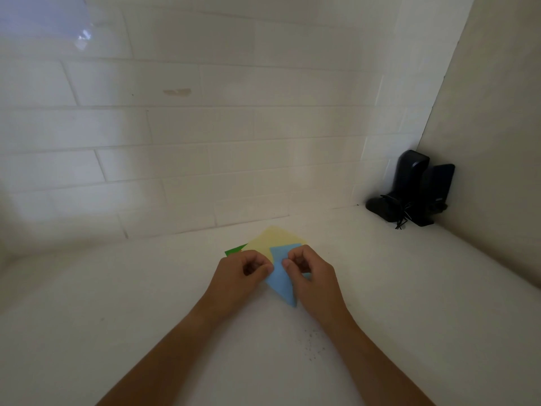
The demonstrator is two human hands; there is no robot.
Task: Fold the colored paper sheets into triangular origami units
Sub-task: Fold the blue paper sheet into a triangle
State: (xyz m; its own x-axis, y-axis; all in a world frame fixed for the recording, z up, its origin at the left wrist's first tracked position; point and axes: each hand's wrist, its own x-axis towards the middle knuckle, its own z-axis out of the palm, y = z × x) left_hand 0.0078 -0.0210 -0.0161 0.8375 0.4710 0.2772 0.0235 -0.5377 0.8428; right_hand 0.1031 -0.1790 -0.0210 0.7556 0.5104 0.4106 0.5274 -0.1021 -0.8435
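Note:
A blue paper sheet (pixel 281 284), partly folded, lies on the white counter (pixel 117 317) between my two hands. My left hand (pixel 243 269) pinches its left edge with curled fingers. My right hand (pixel 310 271) pinches its right side, fingers curled over it. Behind the blue sheet lies a pale yellow sheet (pixel 273 237), and a green sheet (pixel 234 250) pokes out from under the yellow one at the left. My hands hide part of the blue sheet.
A white tiled wall (pixel 205 127) rises just behind the papers. In the back right corner stand black objects with a thin cord (pixel 415 191). Dark specks (pixel 313 344) dot the counter near my right forearm.

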